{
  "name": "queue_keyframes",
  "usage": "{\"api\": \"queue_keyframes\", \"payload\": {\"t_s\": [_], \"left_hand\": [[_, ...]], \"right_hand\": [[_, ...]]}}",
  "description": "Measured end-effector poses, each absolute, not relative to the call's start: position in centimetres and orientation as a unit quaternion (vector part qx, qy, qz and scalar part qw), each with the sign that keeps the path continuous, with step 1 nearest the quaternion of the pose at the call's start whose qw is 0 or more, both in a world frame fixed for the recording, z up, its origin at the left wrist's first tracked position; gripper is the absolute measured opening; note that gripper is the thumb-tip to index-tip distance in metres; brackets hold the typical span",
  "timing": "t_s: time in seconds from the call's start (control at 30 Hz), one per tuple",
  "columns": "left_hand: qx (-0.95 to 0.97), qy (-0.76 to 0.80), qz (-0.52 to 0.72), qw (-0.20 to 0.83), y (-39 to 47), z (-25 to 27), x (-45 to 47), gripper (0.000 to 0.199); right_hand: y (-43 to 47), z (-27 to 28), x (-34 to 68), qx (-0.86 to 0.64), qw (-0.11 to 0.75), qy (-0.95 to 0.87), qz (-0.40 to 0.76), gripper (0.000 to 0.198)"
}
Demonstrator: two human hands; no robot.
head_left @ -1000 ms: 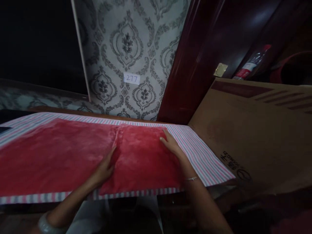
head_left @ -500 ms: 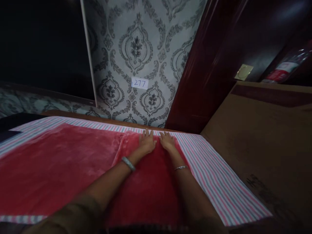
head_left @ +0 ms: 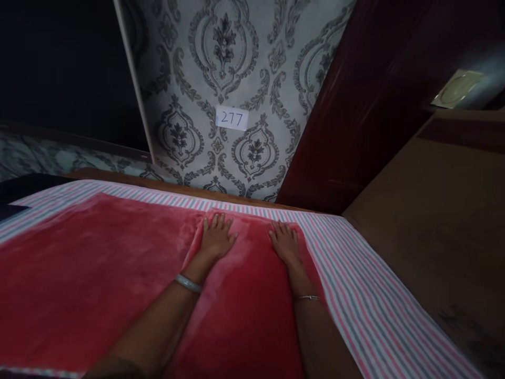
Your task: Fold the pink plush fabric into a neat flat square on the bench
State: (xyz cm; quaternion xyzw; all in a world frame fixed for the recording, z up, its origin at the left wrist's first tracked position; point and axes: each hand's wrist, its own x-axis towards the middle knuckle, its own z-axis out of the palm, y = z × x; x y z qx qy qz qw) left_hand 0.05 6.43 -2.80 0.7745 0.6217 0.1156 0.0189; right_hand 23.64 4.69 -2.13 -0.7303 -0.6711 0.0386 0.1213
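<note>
A red plush cloth (head_left: 90,273) lies spread over a pink, grey and white striped sheet (head_left: 379,326). Its right part is folded over into a thicker panel (head_left: 252,305). My left hand (head_left: 215,238) lies flat, palm down, fingers apart, on the far left corner of that folded panel. My right hand (head_left: 284,242) lies flat on the panel's far right corner, close to its edge. Neither hand grips anything. Each wrist carries a bracelet.
Patterned grey wallpaper with a small paper label reading 277 (head_left: 232,118) rises behind the surface. A dark panel (head_left: 63,73) stands at the left, dark red wood (head_left: 355,105) at the right. A brown cardboard sheet (head_left: 430,221) lies to the right of the striped sheet.
My hands went from the folded panel's sides to its far edge, close together, then slid apart along that edge to its two corners. The view moved closer.
</note>
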Motion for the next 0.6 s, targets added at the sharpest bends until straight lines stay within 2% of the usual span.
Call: {"api": "queue_keyframes", "payload": {"t_s": [0.23, 0.43, 0.6], "left_hand": [[0.756, 0.648, 0.087, 0.023, 5.1, -2.0, -4.1, 0.070], [0.766, 0.640, 0.049, 0.037, 1.0, 0.4, -7.1, 0.058], [0.822, 0.556, 0.124, 0.019, -5.0, 1.4, -3.8, 0.061]], "right_hand": [[4.3, -2.7, 23.9, -0.721, 0.139, -0.678, 0.031, 0.055], [4.2, -2.1, 23.9, -0.726, 0.136, -0.673, 0.034, 0.056], [4.0, -0.5, 22.9, -0.742, 0.124, -0.656, 0.060, 0.058]]}}
